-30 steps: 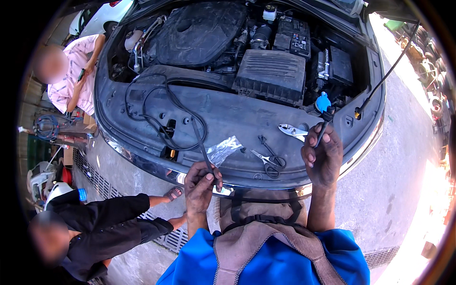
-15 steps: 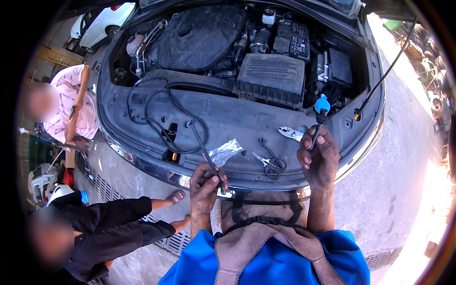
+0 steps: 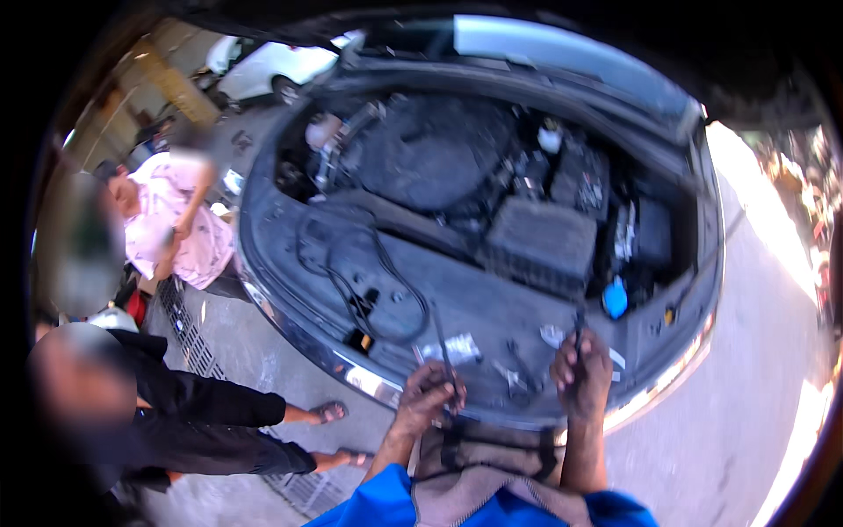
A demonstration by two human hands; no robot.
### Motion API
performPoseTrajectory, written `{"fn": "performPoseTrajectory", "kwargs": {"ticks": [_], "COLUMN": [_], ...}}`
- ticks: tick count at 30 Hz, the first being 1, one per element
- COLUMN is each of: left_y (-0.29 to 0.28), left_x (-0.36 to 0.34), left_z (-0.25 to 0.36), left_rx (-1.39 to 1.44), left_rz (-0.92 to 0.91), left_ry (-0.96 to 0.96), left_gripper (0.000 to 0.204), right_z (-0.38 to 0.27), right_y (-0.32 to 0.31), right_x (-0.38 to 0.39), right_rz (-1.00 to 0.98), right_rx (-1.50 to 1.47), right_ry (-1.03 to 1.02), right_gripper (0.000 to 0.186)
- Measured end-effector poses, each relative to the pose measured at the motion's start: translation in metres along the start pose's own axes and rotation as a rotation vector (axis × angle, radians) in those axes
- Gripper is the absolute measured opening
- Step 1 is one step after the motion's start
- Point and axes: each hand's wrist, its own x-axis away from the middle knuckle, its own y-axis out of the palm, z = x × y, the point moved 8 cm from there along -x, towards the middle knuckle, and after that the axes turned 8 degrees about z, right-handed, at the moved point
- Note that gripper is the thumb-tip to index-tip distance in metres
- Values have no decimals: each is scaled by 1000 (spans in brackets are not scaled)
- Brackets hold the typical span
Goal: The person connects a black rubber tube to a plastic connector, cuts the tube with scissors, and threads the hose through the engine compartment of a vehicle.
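Observation:
Over the front edge of an open engine bay, my left hand (image 3: 430, 395) is closed around a thin black cable (image 3: 442, 338). Loops of black cable (image 3: 423, 303) lie on the dark front panel to the left, behind that hand. My right hand (image 3: 583, 373) pinches a dark cable end (image 3: 579, 323) that points up and away from me. Whether both hands hold the same cable, I cannot tell. Beyond my right hand is a blue cap (image 3: 616, 299), apart from the cable end. A clear plastic bag (image 3: 452, 348) and blurred scissors (image 3: 515, 378) lie between my hands.
Pliers (image 3: 552, 335) lie partly behind my right hand. Farther in are the air filter box (image 3: 542, 237), battery (image 3: 580, 180) and engine cover (image 3: 430, 149). At left are a person in a pink shirt (image 3: 180, 220) and one in dark clothes (image 3: 219, 404). A white car (image 3: 263, 70) stands behind.
The view has swung, so the car appears tilted and lower. The cable end in my right hand, earlier in front of the blue cap, now appears left of it. Both hands keep their grip.

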Motion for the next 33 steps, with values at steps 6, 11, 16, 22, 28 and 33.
{"fn": "performPoseTrajectory", "kwargs": {"ticks": [6, 11, 16, 22, 28, 33], "left_y": [-3, -25, -23, -21, -24, -25], "left_x": [-32, -41, -40, -47, -45, -47], "left_z": [-8, -25, -28, -32, -32, -31], "left_rx": [-34, 59, 80, 98, 87, 37], "left_rz": [-46, 33, 9, -69, -64, -55], "left_ry": [180, 269, 262, 300, 306, 322], "left_gripper": [18, 18, 22, 28, 26, 23], "right_z": [45, 73, 73, 86, 95, 95], "right_y": [-34, -11, 3, 5, 3, 9], "right_x": [-16, -16, -8, -9, -9, -3], "right_rz": [93, 63, 89, 117, 63, 33], "right_rx": [33, 111, 135, 241, 286, 261], "right_ry": [132, 317, 347, 416, 439, 462], "right_gripper": [18, 12, 12, 21, 19, 13]}}
